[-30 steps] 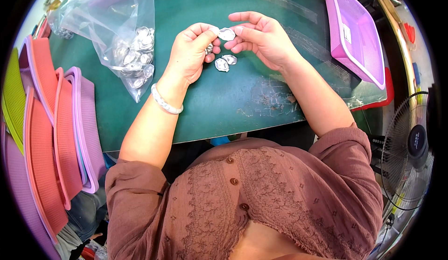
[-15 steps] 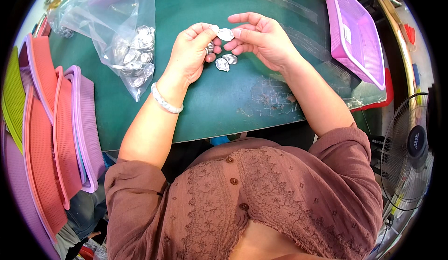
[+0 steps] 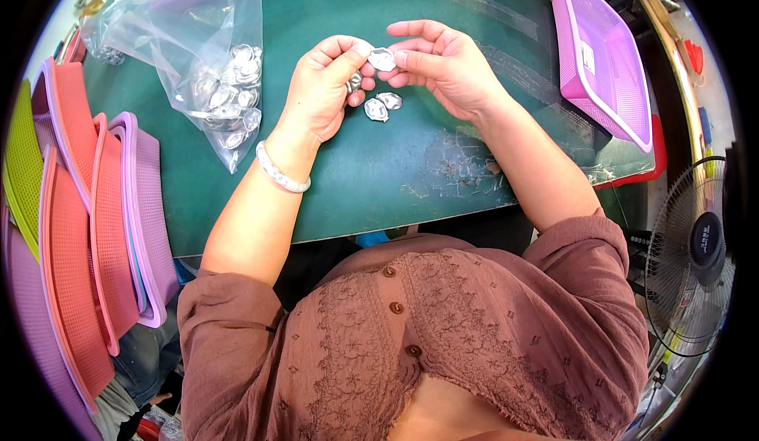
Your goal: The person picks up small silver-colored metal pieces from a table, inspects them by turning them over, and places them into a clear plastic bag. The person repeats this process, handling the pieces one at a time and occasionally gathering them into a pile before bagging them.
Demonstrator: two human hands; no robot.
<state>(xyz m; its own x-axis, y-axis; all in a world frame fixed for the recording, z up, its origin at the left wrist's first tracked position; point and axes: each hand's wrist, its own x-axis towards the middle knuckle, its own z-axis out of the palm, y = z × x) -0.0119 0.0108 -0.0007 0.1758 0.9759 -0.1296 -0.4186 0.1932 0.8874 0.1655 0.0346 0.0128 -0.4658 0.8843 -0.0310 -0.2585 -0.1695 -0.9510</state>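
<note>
Bag [image 3: 170, 41] of silver pieces [image 3: 229, 93] beside hands [image 3: 379, 69].

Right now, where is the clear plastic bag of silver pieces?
In the head view, the clear plastic bag lies on the green mat, upper left, just left of the left hand.

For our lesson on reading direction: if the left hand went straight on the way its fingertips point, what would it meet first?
The left hand points right, toward the small silver piece pinched between both hands; just beyond it are the right hand's fingertips. Depth looks equal, though uncertain.

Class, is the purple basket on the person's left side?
No, the purple basket sits on the green table at the person's right.
</note>
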